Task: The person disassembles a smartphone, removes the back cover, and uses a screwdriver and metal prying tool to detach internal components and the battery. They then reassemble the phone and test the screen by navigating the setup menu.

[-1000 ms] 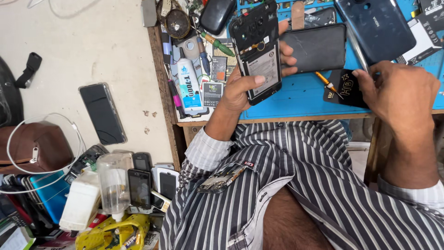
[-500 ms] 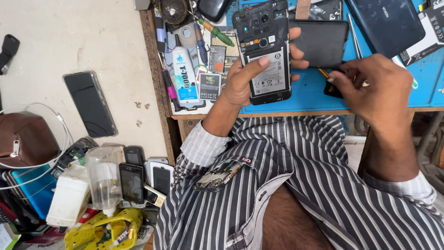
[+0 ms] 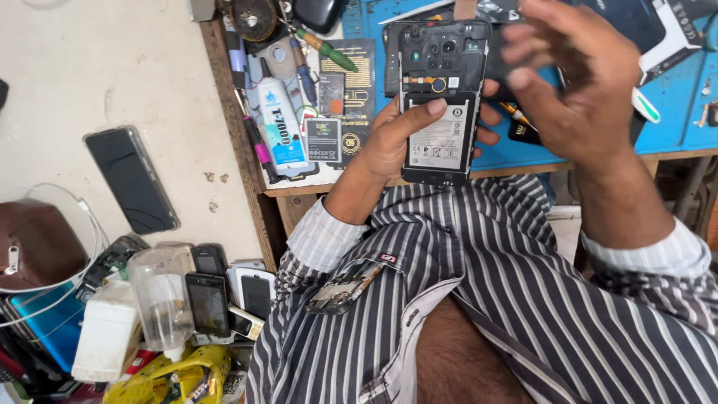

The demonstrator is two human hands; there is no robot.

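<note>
Black phone [image 3: 441, 97], back cover off, sits upright in left hand [image 3: 404, 138] above the blue counter [image 3: 677, 131] edge; grip closed round it, thumb across the battery, w/ insides turned up to view. Right hand [image 3: 580, 90] hovers just beside, fingers loosely spread, holding nothing visible.

The black rectangular smartphone with its back cover removed [image 3: 441, 101] stands upright, camera end at 12 o'clock, white-labelled battery and inner parts exposed, gripped in the left hand [image 3: 400, 135].
</note>
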